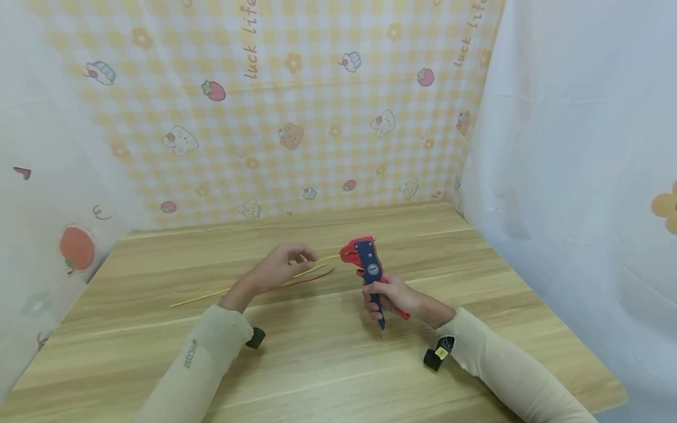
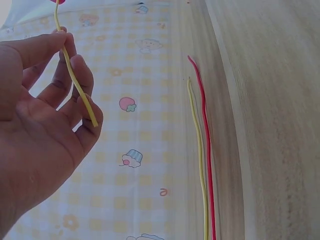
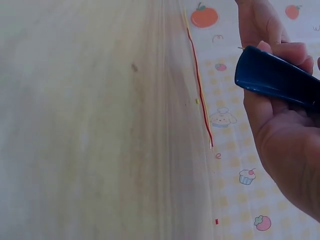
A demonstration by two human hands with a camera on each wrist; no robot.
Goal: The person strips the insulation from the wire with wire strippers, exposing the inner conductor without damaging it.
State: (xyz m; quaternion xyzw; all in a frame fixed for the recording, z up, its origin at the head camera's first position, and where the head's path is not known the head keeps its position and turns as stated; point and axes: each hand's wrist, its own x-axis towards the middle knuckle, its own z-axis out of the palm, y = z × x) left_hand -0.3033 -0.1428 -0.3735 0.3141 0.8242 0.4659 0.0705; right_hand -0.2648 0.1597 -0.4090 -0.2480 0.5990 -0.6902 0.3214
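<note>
My left hand (image 1: 282, 267) pinches a short yellow wire (image 2: 72, 75) between thumb and fingertips, its cut end hanging across the palm side. The wire's other end runs into the red jaws of a wire stripper (image 1: 372, 267). My right hand (image 1: 388, 292) grips the stripper's blue and red handles, holding it upright above the table. In the right wrist view the blue handle (image 3: 275, 77) crosses the palm. Beneath my left hand, a longer yellow wire (image 2: 199, 145) and a red wire (image 2: 206, 120) lie side by side on the table.
The wooden table (image 1: 328, 364) has a patterned cloth (image 1: 317, 117) behind it and white sheets at both sides. Small yellow (image 3: 197, 101) and red (image 3: 217, 221) bits lie on the tabletop in the right wrist view.
</note>
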